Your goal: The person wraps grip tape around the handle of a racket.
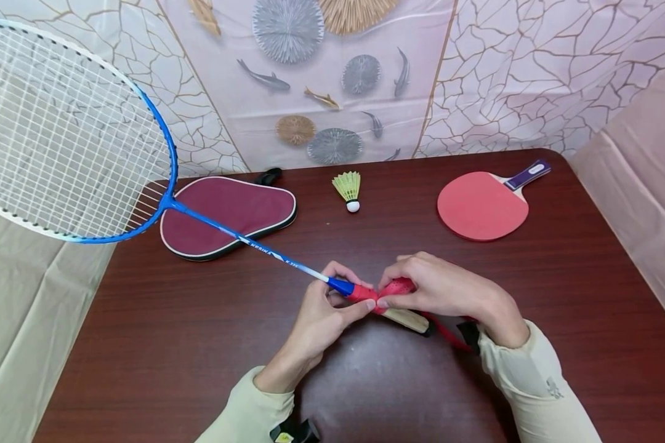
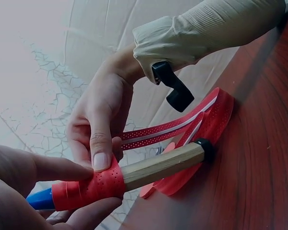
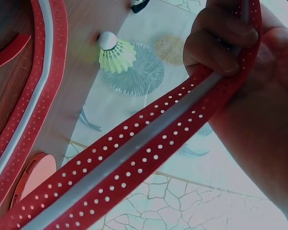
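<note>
A blue and white badminton racket [image 1: 249, 243] slants up to the left, its strung head raised beyond the table's left side. My left hand [image 1: 318, 320] holds the upper handle between thumb and fingers. Red perforated grip tape [image 2: 93, 189] is wound round that upper part, below the blue cone. Lower down, the wooden handle [image 2: 163, 165] is bare to its black butt cap [image 2: 206, 149]. With thumb and fingers my right hand [image 1: 449, 286] pinches the tape against the handle. The loose tape [image 3: 129, 143], with a pale strip along its middle, trails from this hand.
On the dark wooden table [image 1: 199, 357], a maroon paddle case [image 1: 227, 209] lies back left, partly under the racket shaft. A yellow shuttlecock [image 1: 347, 189] lies at the back middle, a red table tennis paddle [image 1: 482, 206] back right. Patterned cloth [image 1: 510, 80] hangs behind.
</note>
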The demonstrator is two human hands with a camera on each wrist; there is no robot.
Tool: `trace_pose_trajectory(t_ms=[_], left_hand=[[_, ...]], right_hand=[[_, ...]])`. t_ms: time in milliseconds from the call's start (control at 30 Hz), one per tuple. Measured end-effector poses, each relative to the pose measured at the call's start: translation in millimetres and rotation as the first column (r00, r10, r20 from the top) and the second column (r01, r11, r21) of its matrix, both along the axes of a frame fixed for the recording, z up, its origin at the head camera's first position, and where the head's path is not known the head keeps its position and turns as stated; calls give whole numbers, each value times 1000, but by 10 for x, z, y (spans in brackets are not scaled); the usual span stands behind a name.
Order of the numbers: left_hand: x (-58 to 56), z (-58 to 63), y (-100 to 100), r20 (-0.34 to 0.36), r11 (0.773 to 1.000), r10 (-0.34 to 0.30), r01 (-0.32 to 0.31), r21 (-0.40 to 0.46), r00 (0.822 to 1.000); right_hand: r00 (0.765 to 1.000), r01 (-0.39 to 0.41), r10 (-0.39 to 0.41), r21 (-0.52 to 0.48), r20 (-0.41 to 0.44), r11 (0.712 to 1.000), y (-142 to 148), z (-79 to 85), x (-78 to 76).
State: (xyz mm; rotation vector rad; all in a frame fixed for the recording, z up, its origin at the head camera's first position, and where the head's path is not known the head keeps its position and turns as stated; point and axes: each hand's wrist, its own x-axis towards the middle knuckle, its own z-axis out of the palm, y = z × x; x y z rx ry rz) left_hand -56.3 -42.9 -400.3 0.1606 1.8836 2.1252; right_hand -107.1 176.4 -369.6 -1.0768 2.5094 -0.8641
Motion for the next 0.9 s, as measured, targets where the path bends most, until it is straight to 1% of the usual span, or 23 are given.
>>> trace_pose_trajectory(t_ms=[233, 500, 633, 733, 800, 833, 900], left_hand=[[9, 16, 14, 7, 1000, 1, -1, -25, 1000], [12, 2, 21, 23, 999, 33, -32, -42, 999], [15, 0, 27, 24, 998, 41, -40, -43, 999], [14, -8, 26, 13, 998, 41, -40, -48, 999], [14, -8, 17, -2, 996, 35, -36, -83, 999], [12, -8, 11, -11, 993, 31, -33, -114, 999], [12, 0, -7, -29, 980, 22, -28, -198, 999]], right_hand=[[1000, 12, -12, 5, -1, 1000, -4, -2, 6], [1000, 9, -9, 21, -4, 1000, -32, -12, 2], [1000, 10, -9, 39, -19, 999, -41, -7, 6], [999, 7, -6, 45, -33, 999, -44, -1, 9], [999, 3, -1, 40, -40, 999, -42, 1, 9], [999, 1, 0, 36, -42, 999, -39, 1, 8], [999, -3, 4, 29, -41, 1000, -33, 2, 7]])
